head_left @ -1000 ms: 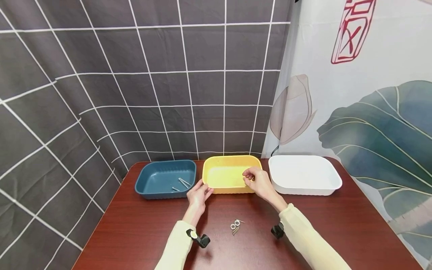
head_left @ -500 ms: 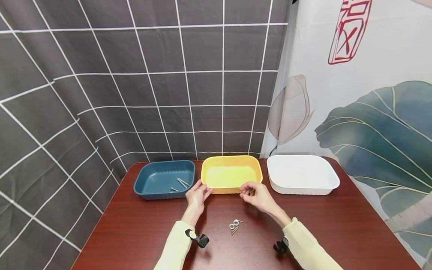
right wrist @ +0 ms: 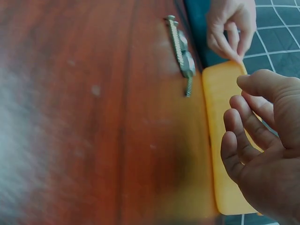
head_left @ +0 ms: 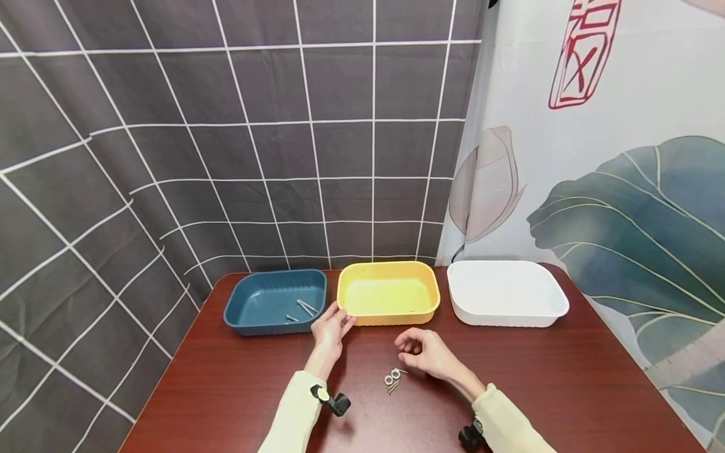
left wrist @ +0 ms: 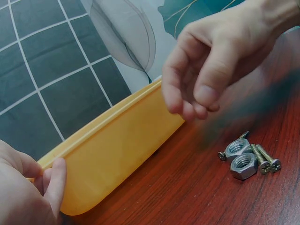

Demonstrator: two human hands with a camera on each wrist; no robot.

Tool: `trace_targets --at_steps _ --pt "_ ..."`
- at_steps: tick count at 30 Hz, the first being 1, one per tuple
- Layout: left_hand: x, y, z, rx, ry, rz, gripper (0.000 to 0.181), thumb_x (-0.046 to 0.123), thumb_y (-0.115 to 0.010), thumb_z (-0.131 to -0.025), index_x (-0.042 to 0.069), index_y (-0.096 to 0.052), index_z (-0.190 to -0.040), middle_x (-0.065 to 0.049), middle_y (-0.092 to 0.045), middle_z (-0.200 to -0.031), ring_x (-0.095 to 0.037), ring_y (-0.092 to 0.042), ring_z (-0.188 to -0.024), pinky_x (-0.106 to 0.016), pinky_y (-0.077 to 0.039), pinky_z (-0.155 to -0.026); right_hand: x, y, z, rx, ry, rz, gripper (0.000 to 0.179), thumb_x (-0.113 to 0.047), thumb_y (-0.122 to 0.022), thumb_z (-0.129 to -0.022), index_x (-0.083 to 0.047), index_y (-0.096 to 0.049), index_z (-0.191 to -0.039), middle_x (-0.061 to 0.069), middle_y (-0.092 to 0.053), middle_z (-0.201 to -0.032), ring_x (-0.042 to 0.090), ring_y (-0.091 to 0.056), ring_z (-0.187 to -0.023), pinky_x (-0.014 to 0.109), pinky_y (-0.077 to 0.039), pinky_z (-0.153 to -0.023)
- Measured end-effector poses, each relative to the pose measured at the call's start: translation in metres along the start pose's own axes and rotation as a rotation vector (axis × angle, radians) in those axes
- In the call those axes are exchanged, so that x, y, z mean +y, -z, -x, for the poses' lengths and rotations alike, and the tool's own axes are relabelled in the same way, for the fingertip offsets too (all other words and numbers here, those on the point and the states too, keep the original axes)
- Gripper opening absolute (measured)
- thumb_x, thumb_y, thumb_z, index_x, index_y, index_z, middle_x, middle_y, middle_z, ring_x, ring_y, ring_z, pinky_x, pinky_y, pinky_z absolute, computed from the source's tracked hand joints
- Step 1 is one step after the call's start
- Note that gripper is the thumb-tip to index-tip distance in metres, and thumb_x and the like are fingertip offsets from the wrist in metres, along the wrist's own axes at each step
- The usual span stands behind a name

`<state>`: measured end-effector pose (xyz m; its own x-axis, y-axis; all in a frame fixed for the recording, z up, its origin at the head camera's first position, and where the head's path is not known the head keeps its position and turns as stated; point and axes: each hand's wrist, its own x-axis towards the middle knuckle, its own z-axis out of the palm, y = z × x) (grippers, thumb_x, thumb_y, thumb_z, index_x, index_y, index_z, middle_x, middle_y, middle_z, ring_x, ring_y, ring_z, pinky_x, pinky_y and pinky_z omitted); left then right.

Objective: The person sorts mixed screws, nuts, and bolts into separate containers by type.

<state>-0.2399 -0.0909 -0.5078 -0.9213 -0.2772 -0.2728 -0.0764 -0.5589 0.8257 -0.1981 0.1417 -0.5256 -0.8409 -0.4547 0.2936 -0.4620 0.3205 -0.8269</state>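
My left hand [head_left: 330, 328] pinches the near left corner of the yellow tray [head_left: 387, 319] between thumb and fingers. My right hand [head_left: 428, 353] is in the air in front of the tray, its fingers loosely bent and nothing between them, as the right wrist view shows. Just left of it on the table lie two hex nuts [left wrist: 243, 165] with three screws [left wrist: 269, 158]. Two screws lie side by side; the third is partly hidden behind the nuts. Inside the yellow tray, a tiny dark spot near the front right is too small to make out.
To the left stands a blue tray [head_left: 249, 328] holding several long screws or bolts [head_left: 306, 307]. A white tray [head_left: 508, 319] is at the right. All three trays line the back of the reddish wooden table [head_left: 272, 377], before a grid-patterned curtain [head_left: 340, 151].
My right hand has come out of the yellow tray, over its front rim and back toward the nuts and screws, its fingers loosening. The left hand keeps its place on the tray corner.
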Motion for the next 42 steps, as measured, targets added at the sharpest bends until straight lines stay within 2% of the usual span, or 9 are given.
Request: trace_targets --at_steps 9,17,26,36,42 --pt "0.000 0.000 0.000 -0.010 -0.008 0.008 0.053 -0.017 -0.056 -0.089 -0.016 -0.044 -0.140 -0.010 -0.064 -0.076 -0.013 -0.063 -0.062 -0.029 -0.063 -0.071 0.007 -0.010 0.005 -0.068 0.106 -0.001 0.023 0.006 -0.077 -0.077 -0.001 -0.069 -0.097 0.008 -0.068 -0.086 0.022 -0.063 -0.077 0.028 -0.056 -0.064" --pt "0.000 0.000 0.000 -0.017 -0.006 0.001 0.052 -0.016 -0.056 -0.090 -0.015 -0.045 -0.141 -0.011 -0.064 -0.078 -0.012 -0.062 -0.063 -0.029 -0.063 -0.072 0.010 -0.013 0.005 -0.124 0.153 0.045 0.025 0.005 -0.075 -0.075 -0.003 -0.069 -0.098 0.003 -0.069 -0.090 0.014 -0.062 -0.081 0.026 -0.057 -0.071" --pt "-0.001 0.001 0.001 -0.009 -0.008 -0.001 0.052 -0.016 -0.055 -0.090 -0.015 -0.045 -0.140 -0.012 -0.064 -0.080 -0.013 -0.062 -0.063 -0.029 -0.063 -0.070 0.012 -0.016 0.008 -0.122 0.201 0.096 0.023 0.001 -0.077 -0.075 -0.004 -0.070 -0.097 0.002 -0.067 -0.090 0.012 -0.060 -0.082 0.024 -0.056 -0.072" --pt "-0.002 0.001 0.000 -0.012 -0.014 0.007 0.052 -0.017 -0.055 -0.089 -0.016 -0.045 -0.140 -0.012 -0.064 -0.079 -0.013 -0.061 -0.062 -0.027 -0.063 -0.068 0.011 -0.017 0.007 -0.150 0.167 0.181 0.021 -0.002 -0.077 -0.074 -0.010 -0.072 -0.093 -0.008 -0.063 -0.088 0.006 -0.054 -0.084 0.023 -0.051 -0.075" --pt "-0.001 0.000 0.000 -0.007 -0.015 0.012 0.051 -0.018 -0.055 -0.089 -0.017 -0.046 -0.139 -0.013 -0.064 -0.079 -0.013 -0.061 -0.061 -0.027 -0.063 -0.067 0.009 -0.016 0.006 -0.164 0.180 0.229 0.018 -0.002 -0.077 -0.074 -0.010 -0.072 -0.089 -0.010 -0.062 -0.085 0.005 -0.053 -0.083 0.021 -0.051 -0.073"
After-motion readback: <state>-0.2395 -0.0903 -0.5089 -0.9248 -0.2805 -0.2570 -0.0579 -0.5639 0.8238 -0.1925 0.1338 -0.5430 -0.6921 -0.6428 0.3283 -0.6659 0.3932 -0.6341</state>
